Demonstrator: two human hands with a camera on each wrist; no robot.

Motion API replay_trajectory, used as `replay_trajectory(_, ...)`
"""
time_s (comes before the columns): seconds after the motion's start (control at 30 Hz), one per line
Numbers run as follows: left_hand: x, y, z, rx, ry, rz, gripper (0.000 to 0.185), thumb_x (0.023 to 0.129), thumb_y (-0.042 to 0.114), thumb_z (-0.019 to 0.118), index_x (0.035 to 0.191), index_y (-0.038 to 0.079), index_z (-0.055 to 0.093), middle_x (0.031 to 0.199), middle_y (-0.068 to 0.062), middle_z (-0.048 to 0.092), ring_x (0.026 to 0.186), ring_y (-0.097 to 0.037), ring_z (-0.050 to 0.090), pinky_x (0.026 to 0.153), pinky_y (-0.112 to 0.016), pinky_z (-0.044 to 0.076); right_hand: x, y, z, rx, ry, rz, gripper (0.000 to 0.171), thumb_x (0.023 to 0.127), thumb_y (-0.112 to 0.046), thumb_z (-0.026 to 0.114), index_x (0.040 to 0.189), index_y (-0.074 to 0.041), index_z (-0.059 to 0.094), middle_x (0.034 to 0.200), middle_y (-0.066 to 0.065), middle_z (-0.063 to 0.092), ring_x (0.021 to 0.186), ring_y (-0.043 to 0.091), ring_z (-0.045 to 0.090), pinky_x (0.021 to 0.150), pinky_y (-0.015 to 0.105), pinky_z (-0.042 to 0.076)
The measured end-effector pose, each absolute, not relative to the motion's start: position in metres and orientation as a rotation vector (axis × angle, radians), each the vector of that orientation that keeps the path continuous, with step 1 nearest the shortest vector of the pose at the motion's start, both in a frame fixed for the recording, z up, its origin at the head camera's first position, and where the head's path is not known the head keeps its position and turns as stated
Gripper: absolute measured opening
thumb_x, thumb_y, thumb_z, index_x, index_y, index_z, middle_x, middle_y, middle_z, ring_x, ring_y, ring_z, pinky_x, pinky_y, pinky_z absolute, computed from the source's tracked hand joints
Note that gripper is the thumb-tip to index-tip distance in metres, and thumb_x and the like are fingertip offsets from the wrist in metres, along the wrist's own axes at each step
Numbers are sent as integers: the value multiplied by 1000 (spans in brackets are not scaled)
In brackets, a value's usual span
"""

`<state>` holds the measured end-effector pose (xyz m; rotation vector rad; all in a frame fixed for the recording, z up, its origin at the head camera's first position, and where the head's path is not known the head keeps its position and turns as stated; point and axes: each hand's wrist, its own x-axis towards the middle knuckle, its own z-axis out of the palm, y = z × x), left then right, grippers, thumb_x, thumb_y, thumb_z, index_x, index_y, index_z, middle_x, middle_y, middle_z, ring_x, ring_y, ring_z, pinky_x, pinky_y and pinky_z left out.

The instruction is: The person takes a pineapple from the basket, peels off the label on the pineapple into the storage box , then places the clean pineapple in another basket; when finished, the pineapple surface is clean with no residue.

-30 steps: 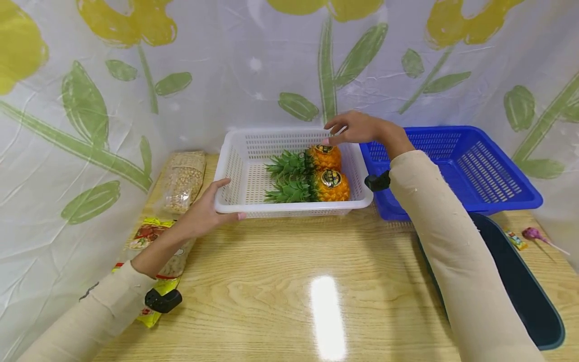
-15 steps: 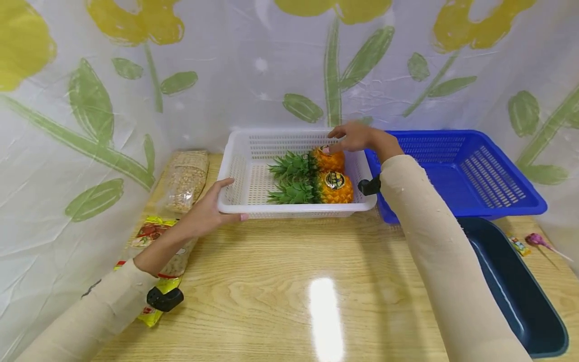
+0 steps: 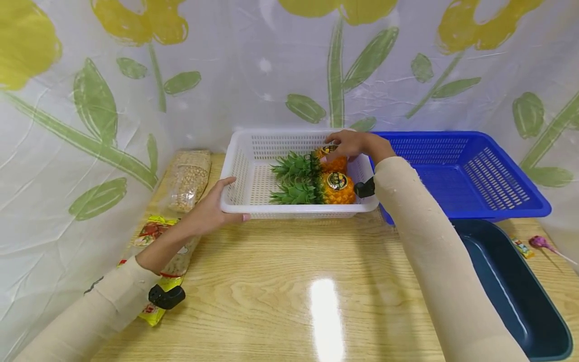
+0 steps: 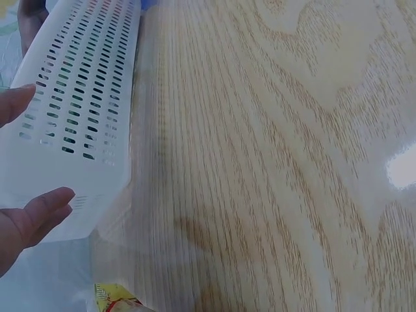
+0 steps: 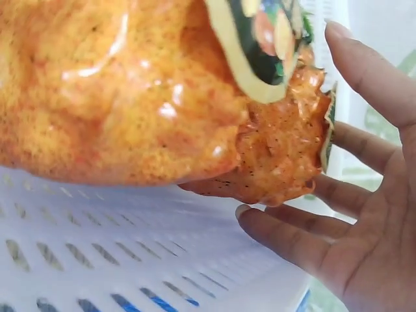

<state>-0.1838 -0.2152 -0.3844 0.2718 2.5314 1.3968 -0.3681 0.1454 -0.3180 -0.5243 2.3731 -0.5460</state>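
Observation:
Two orange pineapples with green leaves lie side by side in a white perforated basket [image 3: 289,208]. My right hand [image 3: 349,145] is over the rear pineapple [image 3: 338,164], partly covering it. In the right wrist view, spread fingers surround the end of that rear pineapple [image 5: 279,146]; firm contact is not clear. Closest to that camera is the front pineapple [image 5: 110,104], with an oval label. My left hand [image 3: 209,211] spans the front left corner of the white basket, thumb at the front wall and a finger at the left rim. Its fingers look extended in the left wrist view.
A blue basket [image 3: 479,201] stands right of the white one. Before it lies a dark green tray [image 3: 520,306], with a candy [image 3: 523,248] and lollipop [image 3: 539,242] beyond. Left are a bag of pale grains [image 3: 187,178] and a yellow food packet [image 3: 158,226].
My right hand has lowered from above the rear pineapple's end to around its body. The left hand keeps its place at the white basket's corner. The view has shifted slightly.

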Motion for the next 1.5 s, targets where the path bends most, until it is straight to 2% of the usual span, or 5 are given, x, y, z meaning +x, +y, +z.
replay_trajectory(0.17, -185, -214, -383, 272, 2535, 1383, 113, 83, 27, 84, 160, 6, 4, 157, -27, 29, 138, -45, 42, 108, -59, 41, -371, 145, -324, -530, 2388, -498, 83, 95, -46, 66, 161, -17, 24, 167, 16, 14, 144, 38, 36, 103, 51, 48)
replay_trajectory(0.4, -187, -214, -384, 281, 2545, 1375, 113, 82, 24, 84, 160, 5, 5, 155, -29, 31, 135, -45, 45, 107, -59, 43, -374, 144, -327, -554, 2406, -466, 81, 93, -42, 70, 159, -18, 30, 168, 16, 12, 147, 39, 30, 107, 53, 44)
replay_trajectory(0.87, -187, -213, -382, 263, 2560, 1364, 111, 82, 24, 84, 160, 7, 6, 154, -29, 32, 133, -44, 47, 106, -58, 43, -375, 142, -327, -558, 2374, -456, 82, 93, -35, 71, 160, -19, 27, 167, 16, 14, 134, 32, 44, 93, 46, 52)
replay_trajectory(1.23, -186, -215, -382, 276, 2552, 1368, 111, 83, 24, 84, 160, 5, 5, 154, -29, 33, 133, -45, 47, 107, -58, 41, -373, 141, -323, -496, 2313, -480, 87, 92, -32, 71, 161, -17, 21, 168, 16, 9, 147, 37, 32, 108, 50, 46)
replay_trajectory(1.5, -183, -214, -383, 269, 2550, 1374, 111, 83, 24, 83, 160, 5, 6, 154, -29, 32, 134, -45, 46, 106, -56, 43, -375, 140, -325, -449, 2299, -520, 87, 91, -31, 75, 160, -17, 24, 166, 16, 14, 144, 36, 37, 105, 48, 49)
